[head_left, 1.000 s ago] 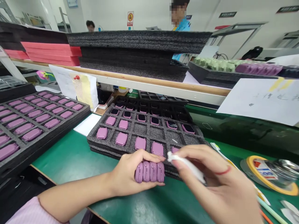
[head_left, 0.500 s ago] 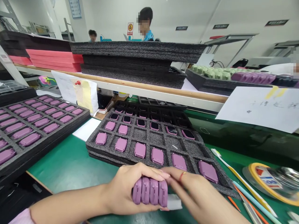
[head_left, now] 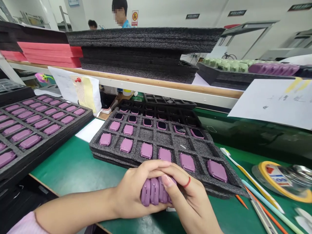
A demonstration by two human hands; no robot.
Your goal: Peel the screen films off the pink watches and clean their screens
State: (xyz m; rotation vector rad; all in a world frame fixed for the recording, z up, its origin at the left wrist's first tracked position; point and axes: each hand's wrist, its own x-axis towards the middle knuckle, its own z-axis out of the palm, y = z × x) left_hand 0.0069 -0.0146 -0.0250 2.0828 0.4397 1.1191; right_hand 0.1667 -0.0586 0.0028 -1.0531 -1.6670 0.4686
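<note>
My left hand is closed around a row of several purple watch cases, stood on edge side by side. My right hand is closed over the right end of the same row, thumb across the front and fingers on top. Under the row, a sliver of something white shows; most of it is hidden. Just beyond my hands lies a black foam tray holding purple watch cases face down in its front rows and dark-screened ones further back. Some pockets in its second row are bare.
At left, another foam tray holds many purple cases. On the right lie a toothbrush, tweezers and a round container with a yellow rim. A shelf edge bearing foam stacks crosses behind. A person is beyond it.
My right hand has moved left and closed on the right end of the row, covering part of it. The white piece under the row is now mostly hidden. The view has tilted slightly downward.
</note>
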